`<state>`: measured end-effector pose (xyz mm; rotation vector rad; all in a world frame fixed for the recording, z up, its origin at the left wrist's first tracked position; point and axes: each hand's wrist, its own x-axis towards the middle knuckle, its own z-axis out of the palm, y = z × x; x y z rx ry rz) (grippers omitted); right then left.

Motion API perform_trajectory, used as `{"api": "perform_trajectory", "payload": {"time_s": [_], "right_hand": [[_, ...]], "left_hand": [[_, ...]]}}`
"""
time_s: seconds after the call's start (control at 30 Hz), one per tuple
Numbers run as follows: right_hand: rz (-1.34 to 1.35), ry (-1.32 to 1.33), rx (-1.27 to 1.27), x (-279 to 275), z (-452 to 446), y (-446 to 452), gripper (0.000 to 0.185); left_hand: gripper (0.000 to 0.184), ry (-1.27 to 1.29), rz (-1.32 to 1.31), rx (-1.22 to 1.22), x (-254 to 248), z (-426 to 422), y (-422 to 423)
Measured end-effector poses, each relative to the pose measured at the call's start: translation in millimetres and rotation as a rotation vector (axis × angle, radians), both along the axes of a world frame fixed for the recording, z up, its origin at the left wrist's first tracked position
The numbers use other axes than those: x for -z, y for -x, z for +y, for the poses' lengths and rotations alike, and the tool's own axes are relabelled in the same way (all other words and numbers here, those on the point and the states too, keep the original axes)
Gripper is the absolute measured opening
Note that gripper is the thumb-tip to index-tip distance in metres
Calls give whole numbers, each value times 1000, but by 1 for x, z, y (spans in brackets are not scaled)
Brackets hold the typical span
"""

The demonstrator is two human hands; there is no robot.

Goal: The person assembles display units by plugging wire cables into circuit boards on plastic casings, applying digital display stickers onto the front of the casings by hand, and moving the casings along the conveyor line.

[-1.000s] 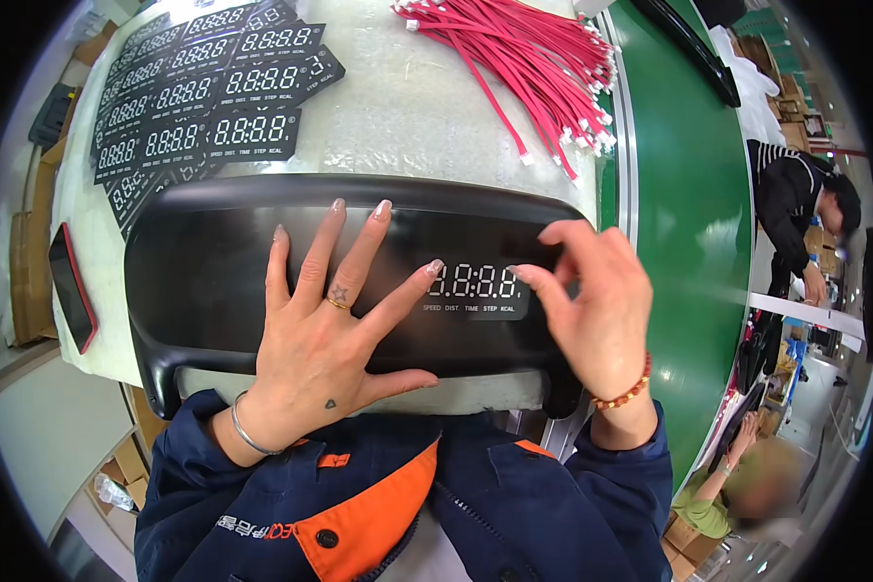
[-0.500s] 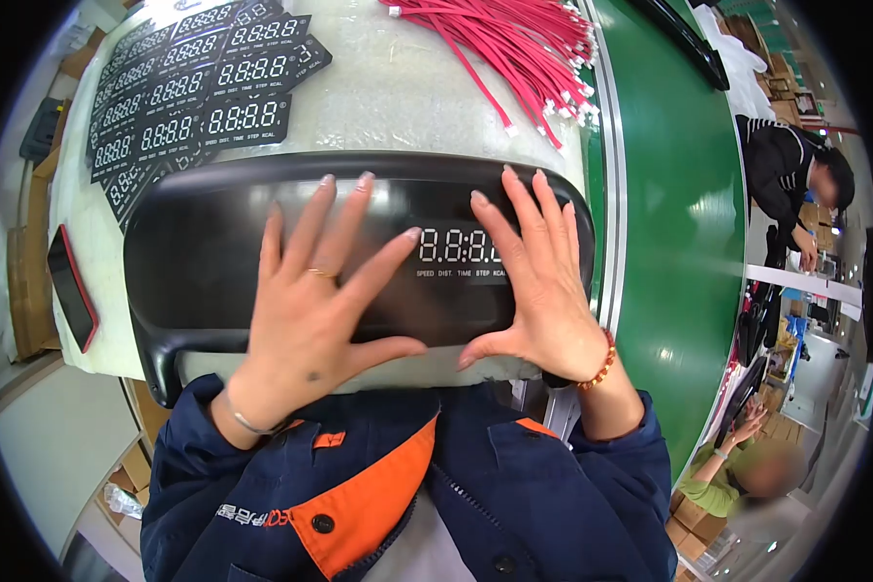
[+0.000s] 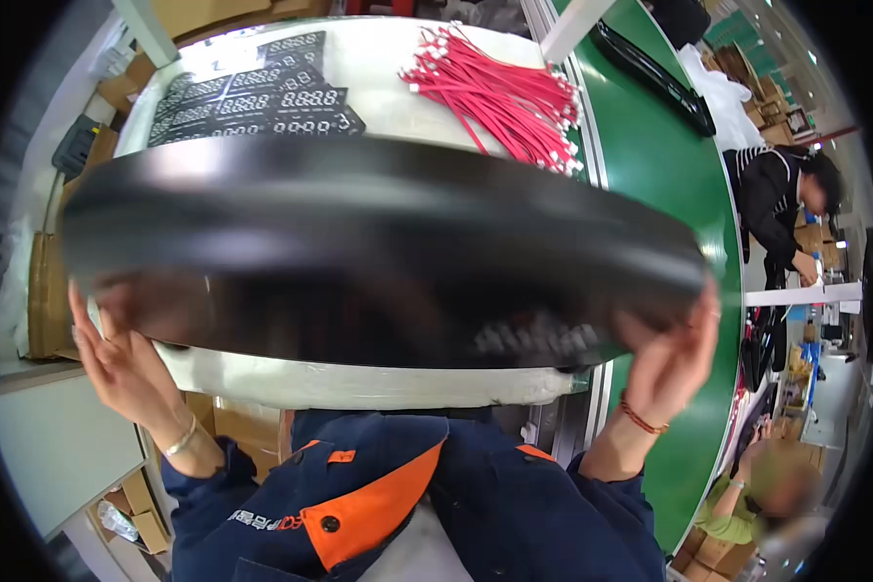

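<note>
A long, glossy black plastic display housing (image 3: 378, 242) is raised off the padded table, tilted and blurred by motion. Its printed display digits show as a smear near the right end. My left hand (image 3: 126, 364) grips the left end, and my right hand (image 3: 671, 364) grips the right end; some fingertips are hidden behind or blurred against the housing. Beyond it lie overlapping black display overlays (image 3: 247, 102) printed with white digits. A heap of red cables (image 3: 500, 97) with white connectors rests to the right of them.
The white padded table surface (image 3: 373, 383) shows below the housing. Along the right runs a green conveyor belt (image 3: 674, 407) with another black part (image 3: 655, 78) at its far end. Two people (image 3: 781, 199) work beyond the belt. A white post (image 3: 574, 29) stands at the back.
My hands moved from lying flat on the housing to its two ends. The housing has been lifted toward the camera and tilted. The red phone at left is no longer visible.
</note>
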<state>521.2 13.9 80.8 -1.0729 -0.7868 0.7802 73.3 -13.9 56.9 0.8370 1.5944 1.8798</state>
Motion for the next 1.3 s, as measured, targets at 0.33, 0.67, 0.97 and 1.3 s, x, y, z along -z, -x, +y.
{"api": "perform_trajectory", "payload": {"time_s": [0.33, 0.67, 0.97, 1.3], "right_hand": [[-271, 82, -297, 57, 11, 8, 21], [-1449, -452, -321, 53, 249, 111, 14], [-1480, -335, -451, 47, 268, 130, 13], [-1354, -810, -464, -63, 118, 104, 19]], "left_hand": [[52, 124, 243, 308, 61, 16, 80], [62, -8, 481, 268, -37, 28, -29], [50, 80, 749, 822, -63, 45, -19], [23, 100, 443, 1119, -70, 122, -119]]}}
